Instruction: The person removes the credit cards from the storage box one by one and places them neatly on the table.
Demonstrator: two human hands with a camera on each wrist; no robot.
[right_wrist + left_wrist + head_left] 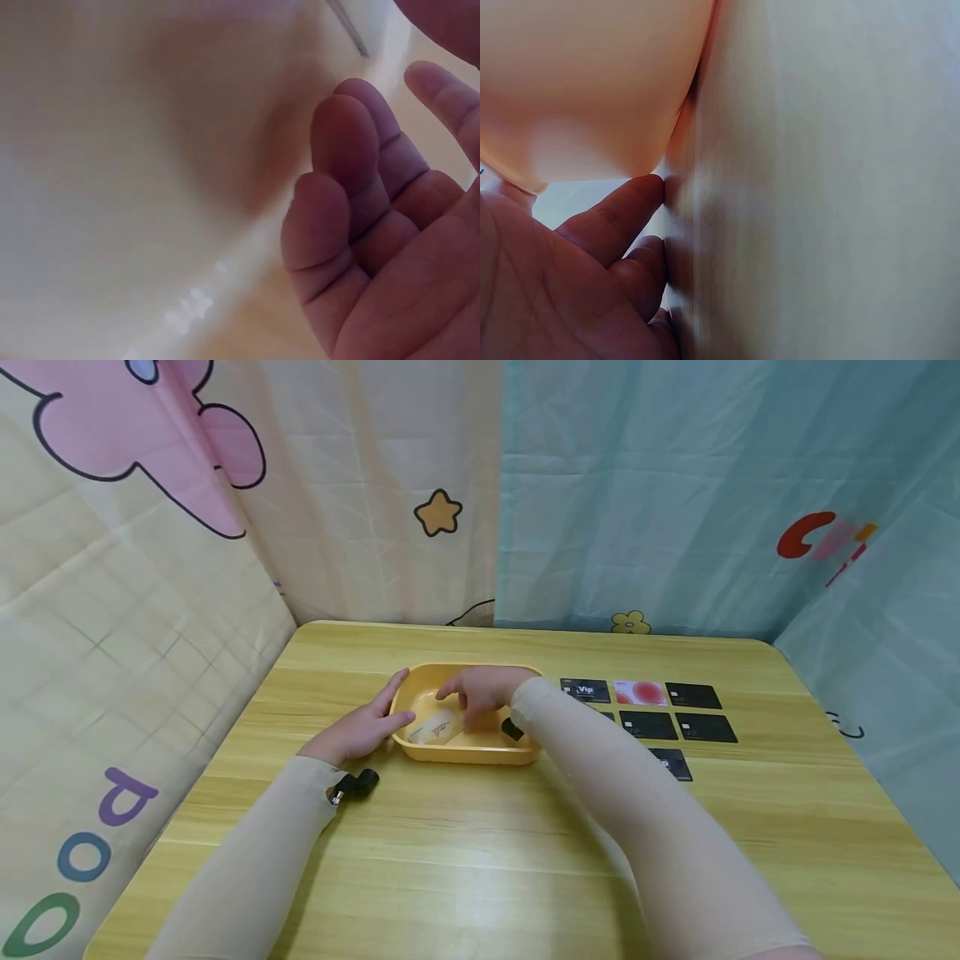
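Observation:
A yellow plastic bin (465,756) stands on the table. Inside it lies a whitish flat thing (433,729) with dark script on it; its kind is unclear. My left hand (356,728) rests against the bin's left end, its thumb at the rim. In the left wrist view its fingers (619,217) touch the bin's outer wall (592,97) and the tabletop. My right hand (486,692) is inside the bin, index finger pointing left and the others bent down beside the whitish thing. The right wrist view shows those fingers (345,142) loosely bent with nothing between them.
Right of the bin, several cards lie in rows: a black "Vip" card (585,691), a pink card (640,693) and other black cards (707,727). My right sleeve (622,777) partly covers some. Printed curtains (360,485) enclose the wooden table (420,860).

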